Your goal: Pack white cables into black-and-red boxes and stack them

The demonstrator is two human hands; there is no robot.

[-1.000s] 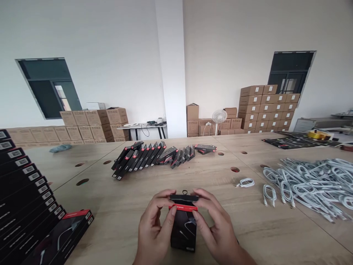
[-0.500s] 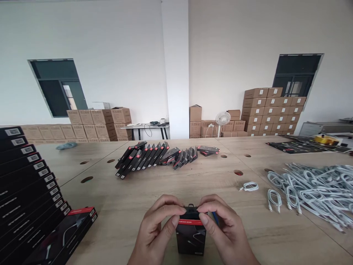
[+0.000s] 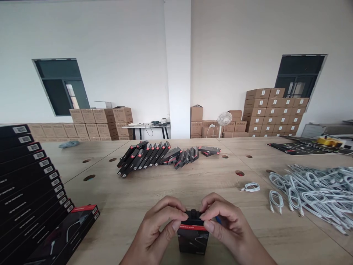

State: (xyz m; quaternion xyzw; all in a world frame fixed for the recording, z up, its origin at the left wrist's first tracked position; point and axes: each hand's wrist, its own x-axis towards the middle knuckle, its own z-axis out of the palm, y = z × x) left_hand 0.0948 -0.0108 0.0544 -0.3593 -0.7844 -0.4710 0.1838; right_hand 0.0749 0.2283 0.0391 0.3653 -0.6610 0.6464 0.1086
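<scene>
Upright on the wooden table (image 3: 132, 209) in front of me stands a small black box (image 3: 193, 240) with a red band and a cable picture on its front. My left hand (image 3: 162, 224) pinches its upper left corner between thumb and fingers. On the upper right corner my right hand (image 3: 224, 222) has the same kind of grip. Between my fingertips the black top flap (image 3: 193, 214) shows, with a tab at its middle. A bit of something blue peeks out by my right fingers. The box's sides are hidden by my hands.
A tall stack of black boxes (image 3: 27, 191) rises at the left. Farther back lies a leaning row of black boxes (image 3: 149, 156). Coiled white cables (image 3: 314, 195) are heaped at the right, with a single coil (image 3: 250, 187) nearer the middle. Round holes pierce the tabletop.
The top flap looks folded further down, and its hanging loop no longer stands up above the box. Both hands stay at the top corners. The view has shifted slightly.
</scene>
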